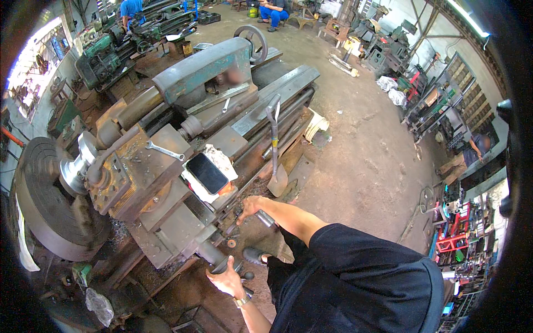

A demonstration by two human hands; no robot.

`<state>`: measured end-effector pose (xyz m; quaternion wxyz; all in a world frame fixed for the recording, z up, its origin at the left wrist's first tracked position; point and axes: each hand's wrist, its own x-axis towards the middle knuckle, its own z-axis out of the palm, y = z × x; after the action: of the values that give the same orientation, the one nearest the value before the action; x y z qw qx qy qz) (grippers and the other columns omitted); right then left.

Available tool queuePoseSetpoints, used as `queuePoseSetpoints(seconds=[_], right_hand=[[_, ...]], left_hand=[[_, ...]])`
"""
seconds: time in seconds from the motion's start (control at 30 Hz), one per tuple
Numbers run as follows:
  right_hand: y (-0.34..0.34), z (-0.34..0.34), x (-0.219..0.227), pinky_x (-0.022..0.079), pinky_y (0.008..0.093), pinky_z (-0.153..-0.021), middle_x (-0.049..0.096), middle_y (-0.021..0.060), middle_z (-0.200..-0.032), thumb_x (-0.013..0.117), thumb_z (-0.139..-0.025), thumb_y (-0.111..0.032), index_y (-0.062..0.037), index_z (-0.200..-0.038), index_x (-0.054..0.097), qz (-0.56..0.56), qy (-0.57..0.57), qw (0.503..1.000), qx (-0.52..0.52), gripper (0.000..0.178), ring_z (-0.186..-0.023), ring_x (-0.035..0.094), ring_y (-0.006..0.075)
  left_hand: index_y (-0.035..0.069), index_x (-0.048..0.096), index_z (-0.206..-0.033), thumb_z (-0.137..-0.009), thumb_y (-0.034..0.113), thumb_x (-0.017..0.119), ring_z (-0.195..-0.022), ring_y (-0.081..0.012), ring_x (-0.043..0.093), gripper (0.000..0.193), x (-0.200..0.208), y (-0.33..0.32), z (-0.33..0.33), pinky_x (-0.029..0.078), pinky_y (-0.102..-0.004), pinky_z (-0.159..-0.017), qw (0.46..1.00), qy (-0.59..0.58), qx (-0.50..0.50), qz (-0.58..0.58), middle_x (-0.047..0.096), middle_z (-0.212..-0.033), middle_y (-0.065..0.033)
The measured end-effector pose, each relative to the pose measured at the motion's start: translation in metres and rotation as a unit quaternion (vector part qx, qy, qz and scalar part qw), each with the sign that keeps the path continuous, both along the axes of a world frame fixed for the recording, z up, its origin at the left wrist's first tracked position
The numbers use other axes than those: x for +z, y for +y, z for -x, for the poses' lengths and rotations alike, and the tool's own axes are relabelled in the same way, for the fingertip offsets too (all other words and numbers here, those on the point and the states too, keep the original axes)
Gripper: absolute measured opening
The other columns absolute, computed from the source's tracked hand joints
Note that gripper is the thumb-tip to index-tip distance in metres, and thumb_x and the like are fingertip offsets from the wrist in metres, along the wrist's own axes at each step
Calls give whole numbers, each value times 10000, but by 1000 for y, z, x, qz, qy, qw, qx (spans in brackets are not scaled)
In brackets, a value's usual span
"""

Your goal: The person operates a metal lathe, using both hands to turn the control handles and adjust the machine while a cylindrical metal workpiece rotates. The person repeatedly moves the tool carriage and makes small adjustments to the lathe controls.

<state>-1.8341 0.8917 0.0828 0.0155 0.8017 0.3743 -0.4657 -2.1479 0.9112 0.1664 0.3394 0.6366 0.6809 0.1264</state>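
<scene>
My left hand [226,281], with a watch at the wrist, grips the rim of a dark handwheel [221,265] on the front of a large metal lathe's cross slide. My right hand [252,207] is curled over a second wheel-like control [232,227] on the carriage; part of its grip is hidden. A short metal cylinder [265,217] sticks out beside it. On the carriage a black phone [207,173] lies on a white cloth. An open-end wrench [165,150] rests on the tool post block [145,172]. A shiny metal workpiece [78,165] stands against the big round chuck [53,205].
A small shovel [274,147] leans on the lathe bed [277,102]. The tailstock [205,72] carries another wrench [226,105]. A seated person [273,12] and another in blue [131,10] are far off. Tool racks [461,233] line the right.
</scene>
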Motion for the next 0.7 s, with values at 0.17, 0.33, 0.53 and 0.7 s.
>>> queuePoseSetpoints(seconds=[0.17,0.33,0.53,0.7], right_hand=[[-2,-4,-15,516,441,-985,695,189,-1242,779,-539,-821,21,-1166,715,-14,7,1000,-5,1052,-1166,655,338],[-5,-5,-7,491,425,-1014,679,266,-1221,731,-562,-857,88,-1139,698,-21,9,1000,13,1108,-1170,640,375],[-5,-7,12,497,436,-996,690,261,-1200,757,-571,-826,94,-1114,709,-22,41,999,8,1069,-1158,647,367],[-3,-10,5,505,446,-988,696,250,-1198,736,-582,-836,84,-1118,715,-14,18,999,39,1065,-1154,653,362]], left_hand=[[-132,437,-1377,-650,482,912,-1179,-445,575,1064,0,1,1,456,-513,-1032,1000,-5,-3,8,582,-1290,-305],[-132,446,-1375,-627,471,923,-1199,-442,570,1073,1,-1,-1,445,-505,-1048,1000,9,11,-5,586,-1294,-306],[-130,447,-1387,-618,440,928,-1243,-439,557,1072,4,-1,-1,432,-498,-1079,1000,-14,21,8,563,-1342,-319],[-115,434,-1401,-630,470,927,-1261,-430,551,1086,4,-2,-2,445,-495,-1072,1000,13,19,7,559,-1344,-316]])
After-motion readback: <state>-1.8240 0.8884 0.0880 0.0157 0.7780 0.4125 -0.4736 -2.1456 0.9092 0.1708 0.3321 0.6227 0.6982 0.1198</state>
